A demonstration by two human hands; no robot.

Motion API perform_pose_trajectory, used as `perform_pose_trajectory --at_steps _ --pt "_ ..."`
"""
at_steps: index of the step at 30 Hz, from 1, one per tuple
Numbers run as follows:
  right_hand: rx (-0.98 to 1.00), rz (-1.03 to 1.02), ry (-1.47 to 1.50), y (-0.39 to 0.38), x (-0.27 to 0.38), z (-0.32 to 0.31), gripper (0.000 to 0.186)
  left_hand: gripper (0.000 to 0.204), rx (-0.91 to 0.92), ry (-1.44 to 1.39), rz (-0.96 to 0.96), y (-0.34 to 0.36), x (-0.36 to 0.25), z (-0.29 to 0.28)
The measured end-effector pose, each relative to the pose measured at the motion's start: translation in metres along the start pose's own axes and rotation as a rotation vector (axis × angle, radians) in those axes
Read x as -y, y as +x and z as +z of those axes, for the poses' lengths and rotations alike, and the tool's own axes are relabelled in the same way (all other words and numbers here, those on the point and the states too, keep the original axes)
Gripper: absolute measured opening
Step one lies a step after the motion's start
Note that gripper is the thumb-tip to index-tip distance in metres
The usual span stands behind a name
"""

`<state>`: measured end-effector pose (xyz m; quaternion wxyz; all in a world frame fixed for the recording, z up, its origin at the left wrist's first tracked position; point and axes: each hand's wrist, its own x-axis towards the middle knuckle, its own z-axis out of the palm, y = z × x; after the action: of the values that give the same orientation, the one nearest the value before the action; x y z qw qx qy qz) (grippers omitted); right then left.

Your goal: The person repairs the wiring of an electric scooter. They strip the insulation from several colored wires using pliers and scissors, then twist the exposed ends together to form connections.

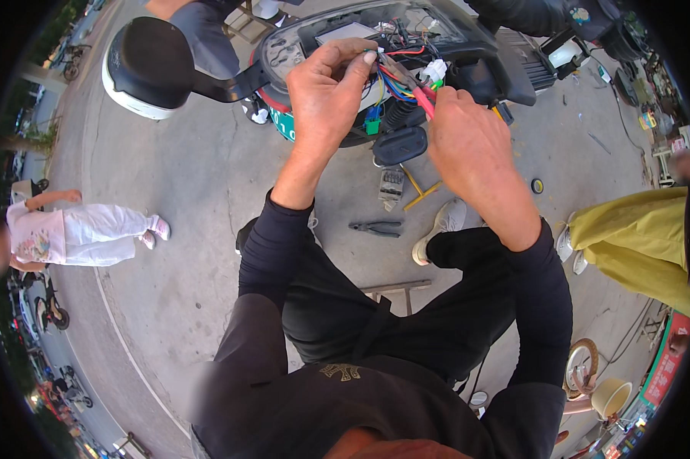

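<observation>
An opened scooter front [406, 46] shows a tangle of coloured wires [394, 80] with white and green plug connectors. My left hand [326, 92] pinches a few of these wires near a small white connector. My right hand [471, 145] is closed on a red-handled tool [420, 93] whose tip points into the wire bundle, close to my left fingers. Both forearms wear black sleeves. A black mirror [142, 65] sticks out on the scooter's left.
Grey pliers [377, 227], a small grey connector block [391, 186] and a yellow tool [421, 195] lie on the concrete between my feet. A person in white [77, 233] stands left, another in yellow [639, 237] right. A tape roll [537, 186] lies nearby.
</observation>
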<state>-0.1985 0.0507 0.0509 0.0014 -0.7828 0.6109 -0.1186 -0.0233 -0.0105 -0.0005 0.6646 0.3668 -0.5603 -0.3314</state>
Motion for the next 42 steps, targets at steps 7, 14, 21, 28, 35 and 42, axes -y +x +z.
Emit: perform_pose_trajectory --at_steps 7,14,21,28,35,42 --pt "0.079 0.158 0.021 -0.002 0.019 -0.003 0.022 0.013 -0.07 0.036 0.095 -0.006 0.006 0.007" --pt "0.06 0.11 0.112 -0.002 0.023 -0.003 0.019 0.012 -0.12 0.176 0.226 -0.008 0.012 0.008" --pt "-0.06 0.037 -0.059 -0.002 0.024 -0.007 0.011 0.01 -0.131 0.214 0.243 -0.009 0.012 0.009" --pt "-0.113 -0.007 -0.129 0.001 0.019 -0.007 0.01 0.009 -0.131 0.152 0.225 -0.007 0.017 0.008" --pt "0.027 0.049 -0.078 0.008 0.021 -0.017 0.019 0.01 -0.093 0.03 0.095 -0.007 0.011 0.005" --pt "0.315 0.135 0.442 0.014 0.004 -0.012 0.029 0.009 -0.011 -0.057 -0.039 -0.004 0.004 0.0"
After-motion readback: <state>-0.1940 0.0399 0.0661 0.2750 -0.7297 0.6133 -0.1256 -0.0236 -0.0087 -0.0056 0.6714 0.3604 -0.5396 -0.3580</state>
